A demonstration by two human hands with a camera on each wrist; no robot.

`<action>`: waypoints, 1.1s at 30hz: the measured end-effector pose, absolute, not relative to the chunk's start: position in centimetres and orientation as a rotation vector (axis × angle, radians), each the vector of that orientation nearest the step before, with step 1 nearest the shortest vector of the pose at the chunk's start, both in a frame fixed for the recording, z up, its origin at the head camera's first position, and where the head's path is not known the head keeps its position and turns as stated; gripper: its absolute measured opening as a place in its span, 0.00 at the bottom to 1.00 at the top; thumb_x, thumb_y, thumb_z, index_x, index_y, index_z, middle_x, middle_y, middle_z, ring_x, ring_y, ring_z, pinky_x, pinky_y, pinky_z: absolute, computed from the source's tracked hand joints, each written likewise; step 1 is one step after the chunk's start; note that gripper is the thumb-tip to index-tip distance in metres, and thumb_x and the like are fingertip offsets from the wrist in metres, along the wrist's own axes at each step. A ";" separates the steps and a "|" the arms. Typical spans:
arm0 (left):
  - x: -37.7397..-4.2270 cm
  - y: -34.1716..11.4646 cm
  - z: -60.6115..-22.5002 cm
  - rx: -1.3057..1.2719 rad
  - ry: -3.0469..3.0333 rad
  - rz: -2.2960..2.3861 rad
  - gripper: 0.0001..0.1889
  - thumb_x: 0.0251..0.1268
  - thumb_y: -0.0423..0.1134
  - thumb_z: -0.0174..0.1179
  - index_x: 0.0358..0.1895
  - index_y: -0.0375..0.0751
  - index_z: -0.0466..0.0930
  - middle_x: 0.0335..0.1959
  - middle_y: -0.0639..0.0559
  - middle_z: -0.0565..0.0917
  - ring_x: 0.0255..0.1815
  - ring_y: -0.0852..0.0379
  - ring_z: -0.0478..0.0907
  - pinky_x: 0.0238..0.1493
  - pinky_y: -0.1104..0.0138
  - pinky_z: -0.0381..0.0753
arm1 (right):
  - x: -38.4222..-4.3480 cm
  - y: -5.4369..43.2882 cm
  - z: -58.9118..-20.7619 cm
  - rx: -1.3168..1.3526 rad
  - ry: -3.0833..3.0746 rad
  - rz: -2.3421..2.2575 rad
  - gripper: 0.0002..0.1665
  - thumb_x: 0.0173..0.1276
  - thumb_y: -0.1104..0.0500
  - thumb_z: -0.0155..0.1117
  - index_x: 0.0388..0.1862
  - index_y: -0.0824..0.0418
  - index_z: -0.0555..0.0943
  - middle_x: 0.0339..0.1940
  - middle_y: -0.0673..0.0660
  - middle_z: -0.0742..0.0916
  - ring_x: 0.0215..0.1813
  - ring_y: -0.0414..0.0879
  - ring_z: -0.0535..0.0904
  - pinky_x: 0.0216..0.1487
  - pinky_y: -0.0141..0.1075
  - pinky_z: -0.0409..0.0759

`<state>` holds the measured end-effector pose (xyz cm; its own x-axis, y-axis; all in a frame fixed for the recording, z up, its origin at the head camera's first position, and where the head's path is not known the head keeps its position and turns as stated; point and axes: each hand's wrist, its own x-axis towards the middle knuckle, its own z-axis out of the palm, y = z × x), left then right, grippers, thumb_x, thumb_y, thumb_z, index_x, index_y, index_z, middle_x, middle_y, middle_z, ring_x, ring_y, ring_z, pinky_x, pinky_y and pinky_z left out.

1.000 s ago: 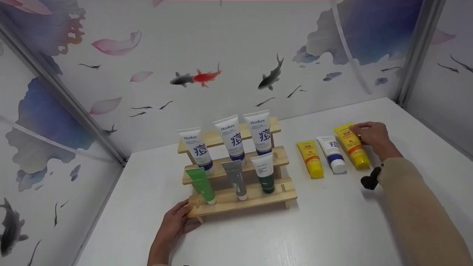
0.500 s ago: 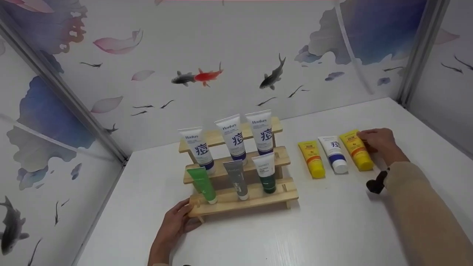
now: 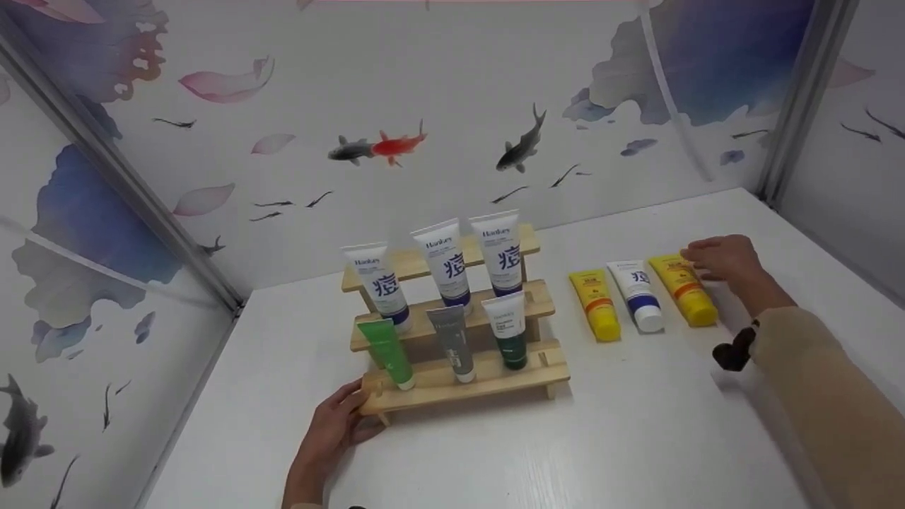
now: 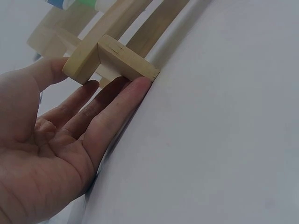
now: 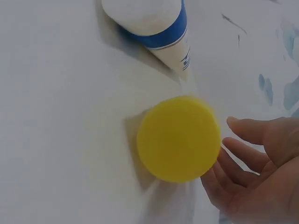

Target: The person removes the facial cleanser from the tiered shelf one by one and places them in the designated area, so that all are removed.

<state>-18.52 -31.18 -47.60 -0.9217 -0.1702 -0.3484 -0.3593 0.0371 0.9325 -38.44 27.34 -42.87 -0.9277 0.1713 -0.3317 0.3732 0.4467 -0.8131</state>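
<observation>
My left hand (image 3: 334, 421) grips the left end of a three-step wooden rack (image 3: 466, 396); in the left wrist view the thumb lies on the board end (image 4: 80, 69) and the fingers reach beneath it. Three white-and-blue Hankey tubes stand higher on the rack. On its lowest step are a green tube (image 3: 389, 353), a grey tube (image 3: 452, 344) and a white-and-dark-green tube (image 3: 506, 329). My right hand (image 3: 728, 265) is at the upper right of a yellow tube (image 3: 684, 288) lying flat. In the right wrist view its fingers spread loosely beside the yellow cap (image 5: 178, 139).
Left of that tube lie a white-and-blue tube (image 3: 636, 293) and another yellow tube (image 3: 595, 304), roughly parallel. The white table (image 3: 601, 438) meets a printed back wall (image 3: 452, 85) with fish and petals. Side panels with metal posts close both sides.
The rightmost yellow tube has shifted slightly toward the right and down. My right hand has eased off it, up and right. The left hand keeps its place on the rack.
</observation>
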 end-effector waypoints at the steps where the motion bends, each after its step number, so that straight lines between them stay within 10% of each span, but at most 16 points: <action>1: -18.5 -31.2 -47.7 -0.556 2.161 2.013 0.27 0.80 0.41 0.46 0.75 0.34 0.60 0.73 0.28 0.67 0.67 0.41 0.77 0.53 0.56 0.89 | -38.3 26.9 -42.4 0.446 2.505 -1.510 0.39 0.78 0.45 0.53 0.77 0.67 0.59 0.77 0.72 0.65 0.75 0.64 0.66 0.78 0.51 0.68; 20: -18.6 -31.3 -47.4 -0.589 2.139 2.004 0.27 0.81 0.42 0.46 0.76 0.35 0.60 0.73 0.29 0.67 0.65 0.44 0.79 0.53 0.55 0.88 | -33.8 17.6 -35.1 -0.327 2.480 -1.831 0.39 0.70 0.34 0.59 0.74 0.49 0.69 0.72 0.56 0.78 0.59 0.36 0.83 0.55 0.23 0.83; 33: -18.5 -31.2 -47.5 -0.571 2.165 1.992 0.27 0.80 0.43 0.45 0.76 0.35 0.59 0.74 0.30 0.67 0.68 0.41 0.76 0.54 0.56 0.88 | -31.4 12.5 -33.4 -0.573 2.349 -1.780 0.38 0.70 0.39 0.64 0.74 0.51 0.69 0.73 0.54 0.75 0.69 0.52 0.75 0.67 0.35 0.80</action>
